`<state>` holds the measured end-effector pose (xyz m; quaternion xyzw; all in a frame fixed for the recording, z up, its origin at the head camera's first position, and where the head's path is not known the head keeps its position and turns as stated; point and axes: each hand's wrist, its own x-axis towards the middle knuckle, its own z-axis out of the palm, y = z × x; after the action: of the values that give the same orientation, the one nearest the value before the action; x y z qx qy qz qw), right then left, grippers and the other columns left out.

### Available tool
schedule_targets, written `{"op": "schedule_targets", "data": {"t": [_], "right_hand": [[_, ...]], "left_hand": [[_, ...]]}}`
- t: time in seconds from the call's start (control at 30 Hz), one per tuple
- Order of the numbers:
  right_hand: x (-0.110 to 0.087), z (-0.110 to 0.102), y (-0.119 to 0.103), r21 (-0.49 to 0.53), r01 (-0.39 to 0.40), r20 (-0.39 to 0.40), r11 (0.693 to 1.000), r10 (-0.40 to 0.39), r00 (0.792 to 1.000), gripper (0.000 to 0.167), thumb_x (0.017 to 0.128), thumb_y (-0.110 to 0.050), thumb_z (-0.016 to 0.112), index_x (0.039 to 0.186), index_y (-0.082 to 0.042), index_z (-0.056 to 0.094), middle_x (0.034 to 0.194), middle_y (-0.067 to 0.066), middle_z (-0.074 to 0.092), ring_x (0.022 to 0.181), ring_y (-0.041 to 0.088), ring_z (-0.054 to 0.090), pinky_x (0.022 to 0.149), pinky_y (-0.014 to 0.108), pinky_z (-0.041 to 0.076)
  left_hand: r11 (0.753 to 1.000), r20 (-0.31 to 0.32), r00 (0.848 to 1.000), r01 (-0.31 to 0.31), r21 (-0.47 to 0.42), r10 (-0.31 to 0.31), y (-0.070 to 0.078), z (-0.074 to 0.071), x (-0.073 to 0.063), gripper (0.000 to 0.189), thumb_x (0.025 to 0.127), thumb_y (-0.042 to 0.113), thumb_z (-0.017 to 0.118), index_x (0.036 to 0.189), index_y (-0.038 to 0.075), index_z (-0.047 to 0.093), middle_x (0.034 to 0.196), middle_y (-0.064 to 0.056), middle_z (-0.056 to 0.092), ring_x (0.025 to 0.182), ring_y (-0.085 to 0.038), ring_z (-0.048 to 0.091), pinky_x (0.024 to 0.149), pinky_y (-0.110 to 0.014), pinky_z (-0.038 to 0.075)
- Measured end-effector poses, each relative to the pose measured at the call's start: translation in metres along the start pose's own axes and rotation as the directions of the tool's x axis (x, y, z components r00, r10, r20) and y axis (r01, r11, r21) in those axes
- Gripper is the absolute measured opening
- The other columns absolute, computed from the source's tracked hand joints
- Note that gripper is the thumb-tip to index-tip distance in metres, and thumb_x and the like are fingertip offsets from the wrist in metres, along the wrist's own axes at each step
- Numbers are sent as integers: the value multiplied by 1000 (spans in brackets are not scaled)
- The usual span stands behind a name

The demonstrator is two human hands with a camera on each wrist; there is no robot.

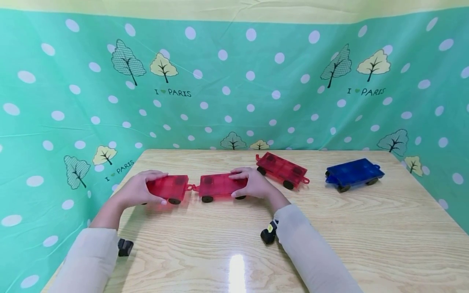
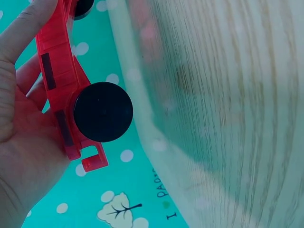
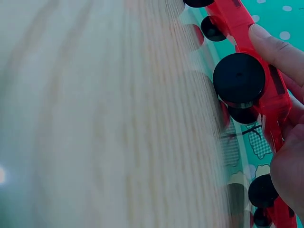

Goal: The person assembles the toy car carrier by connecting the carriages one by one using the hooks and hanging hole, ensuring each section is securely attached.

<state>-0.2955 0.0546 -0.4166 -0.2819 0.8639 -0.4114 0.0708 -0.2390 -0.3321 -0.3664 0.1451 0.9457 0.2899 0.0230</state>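
Observation:
Two translucent red toy wagons with black wheels stand end to end on the table. My left hand [image 1: 141, 189] grips the left red wagon [image 1: 176, 185] by its outer end, thumb on the near side and fingers on the far side. The right red wagon [image 1: 216, 184] is held across its right end by my right hand [image 1: 254, 185]. Between them, the left wagon's ring [image 1: 189, 187] meets the right wagon's hook; whether they are linked I cannot tell. In the left wrist view, a small red hook [image 2: 97, 162] sticks out below a black wheel [image 2: 103, 112].
Behind and right of my right hand sits a third red wagon [image 1: 282, 167], set at an angle. Farther right is a blue wagon [image 1: 353, 173]. A polka-dot cloth [image 1: 227, 106] hangs along the back and sides of the wooden table [image 1: 198, 244].

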Motion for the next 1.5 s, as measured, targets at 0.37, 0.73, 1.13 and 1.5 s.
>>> {"op": "schedule_targets", "data": {"t": [0.37,0.73,1.13,1.5], "right_hand": [[-2,2,-1,18,-10,25,1000,9,1000,58,76,-28,85,129,-19,66,142,-5,49,137,21,36,106,37,39],[-4,7,-9,2,11,45,1000,-11,999,58,77,-29,85,130,-17,65,143,-1,49,137,23,36,107,39,38],[-3,6,-9,-12,5,42,1000,-4,999,59,76,-29,85,131,-19,65,143,-3,48,137,22,35,107,38,38],[-6,5,-10,0,-15,70,1000,15,997,61,76,-30,85,132,-20,63,145,-4,46,139,22,33,107,37,38]], "left_hand": [[1000,9,1000,8,11,-8,-2,2,6,90,65,38,91,140,4,52,137,-24,49,116,-42,46,75,-43,56],[998,39,998,56,-6,-56,-4,6,7,92,64,36,92,140,4,52,137,-23,50,116,-41,47,75,-41,56],[998,53,997,56,25,-57,-4,3,9,90,64,35,92,139,4,53,137,-24,49,116,-42,46,75,-42,55],[996,73,994,77,34,-79,-8,10,12,92,63,37,92,140,6,53,139,-23,49,117,-41,46,82,-46,53]]}}
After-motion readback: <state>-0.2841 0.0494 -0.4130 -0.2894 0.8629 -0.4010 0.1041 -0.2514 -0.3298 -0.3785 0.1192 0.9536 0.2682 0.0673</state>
